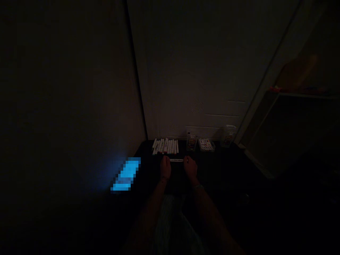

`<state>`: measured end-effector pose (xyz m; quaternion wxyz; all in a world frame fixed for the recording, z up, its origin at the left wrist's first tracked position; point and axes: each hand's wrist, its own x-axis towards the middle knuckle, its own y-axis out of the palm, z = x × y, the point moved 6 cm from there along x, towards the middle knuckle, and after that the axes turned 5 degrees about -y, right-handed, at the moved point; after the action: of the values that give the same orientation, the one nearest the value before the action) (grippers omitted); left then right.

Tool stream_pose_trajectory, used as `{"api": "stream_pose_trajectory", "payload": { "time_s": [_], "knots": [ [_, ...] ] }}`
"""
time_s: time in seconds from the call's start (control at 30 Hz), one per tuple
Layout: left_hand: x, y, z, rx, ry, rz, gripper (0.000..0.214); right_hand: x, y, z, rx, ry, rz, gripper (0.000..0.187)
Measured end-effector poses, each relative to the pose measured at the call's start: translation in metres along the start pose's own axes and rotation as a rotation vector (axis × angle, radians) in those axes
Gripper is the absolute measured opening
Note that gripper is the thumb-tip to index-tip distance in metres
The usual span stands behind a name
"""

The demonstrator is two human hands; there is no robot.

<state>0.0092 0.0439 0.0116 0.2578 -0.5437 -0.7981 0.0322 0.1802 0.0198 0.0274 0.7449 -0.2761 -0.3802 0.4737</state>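
A white marker lies level between my two hands, above the dark table. My left hand is closed round its left end, and my right hand closes on the right end. The fingers cover both tips of the marker. Just beyond my left hand lies a row of several white markers, side by side, some with coloured ends. The room is very dark, so fine detail is lost.
Toward the wall stand a clear plastic case, a tray of several white markers and another clear container. A glowing, pixelated blue screen is at the left of the dark table. A shelf unit stands at right.
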Motion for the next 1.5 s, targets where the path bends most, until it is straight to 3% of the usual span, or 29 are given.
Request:
{"api": "stream_pose_trajectory", "payload": {
  "time_s": [0.63,1.2,1.5],
  "knots": [
    [-0.0011,-0.0062,-0.0060,-0.015,-0.056,-0.012,0.022,-0.0014,-0.0026,0.0059,-0.038,0.037,0.083,0.046],
    [-0.0018,-0.0042,-0.0068,-0.021,0.016,-0.006,0.021,-0.0033,-0.0030,0.0065,-0.022,0.023,0.064,0.046],
    [-0.0004,-0.0060,-0.0010,-0.045,-0.090,-0.020,0.020,-0.0027,-0.0014,0.0060,-0.012,0.012,0.060,0.046]
  ]
}}
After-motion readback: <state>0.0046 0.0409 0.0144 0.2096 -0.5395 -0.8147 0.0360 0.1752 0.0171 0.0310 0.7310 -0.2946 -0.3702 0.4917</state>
